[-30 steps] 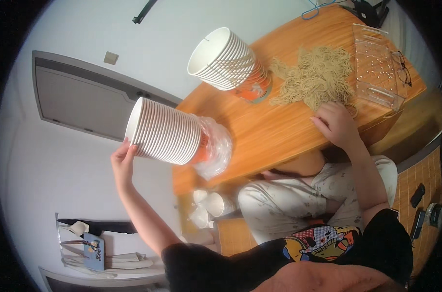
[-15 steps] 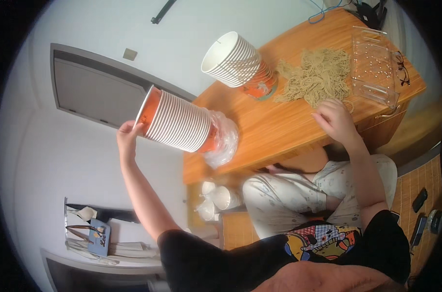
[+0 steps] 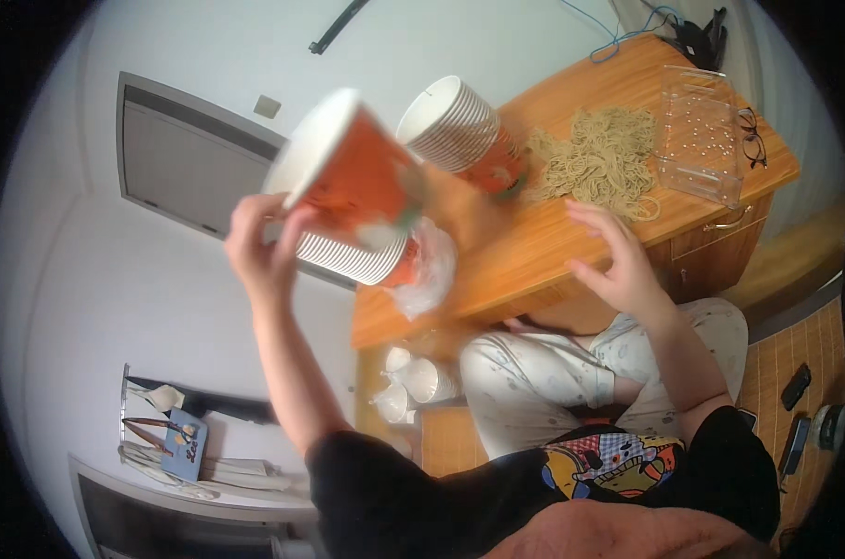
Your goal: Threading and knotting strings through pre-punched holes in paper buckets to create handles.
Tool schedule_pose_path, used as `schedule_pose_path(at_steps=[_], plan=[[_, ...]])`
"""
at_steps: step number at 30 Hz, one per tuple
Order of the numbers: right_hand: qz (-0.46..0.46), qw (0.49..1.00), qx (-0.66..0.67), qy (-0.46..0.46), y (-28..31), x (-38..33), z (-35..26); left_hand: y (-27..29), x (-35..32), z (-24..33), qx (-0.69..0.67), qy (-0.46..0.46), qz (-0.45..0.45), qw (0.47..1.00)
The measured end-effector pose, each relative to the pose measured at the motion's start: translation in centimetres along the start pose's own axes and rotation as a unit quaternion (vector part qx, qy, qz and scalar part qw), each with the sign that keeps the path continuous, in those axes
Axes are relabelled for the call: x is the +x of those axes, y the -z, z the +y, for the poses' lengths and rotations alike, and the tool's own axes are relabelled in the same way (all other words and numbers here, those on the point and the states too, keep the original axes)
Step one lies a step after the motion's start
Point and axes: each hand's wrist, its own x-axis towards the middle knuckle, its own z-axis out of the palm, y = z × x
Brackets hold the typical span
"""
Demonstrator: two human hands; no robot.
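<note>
L hand (image 3: 259, 244) grips orange cup (image 3: 348, 172) above table edge (image 3: 459, 312).

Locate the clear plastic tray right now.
Head view, upper right: the clear plastic tray sits at the far right end of the wooden table, right beside the pile of dry noodles, with folded glasses on its other side.

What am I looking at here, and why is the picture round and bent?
A person wears a wide-angle camera on the head; it looks down at their own two bare hands and bends straight edges. The left hand holds up a single orange paper cup, blurred, just above a stack of cups lying on the wooden table. The right hand hovers open and empty near a pile of dry noodles. Also on the table: a second cup stack, a clear plastic tray and glasses.
</note>
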Motion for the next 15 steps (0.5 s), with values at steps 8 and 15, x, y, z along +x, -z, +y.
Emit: schedule_pose_path(at_steps=[8, 15], plan=[[-0.108, 0.977, 0.168, -0.073, -0.7, -1.3, -1.3, -9.0, -7.7, 5.9, -0.317, -0.031, -0.08, 0.944], [0.013, 0.986, 0.125, -0.112, -2.4, -2.0, -1.7, -15.3, -11.9, 9.5, -0.44, 0.182, 0.138, 0.868]])
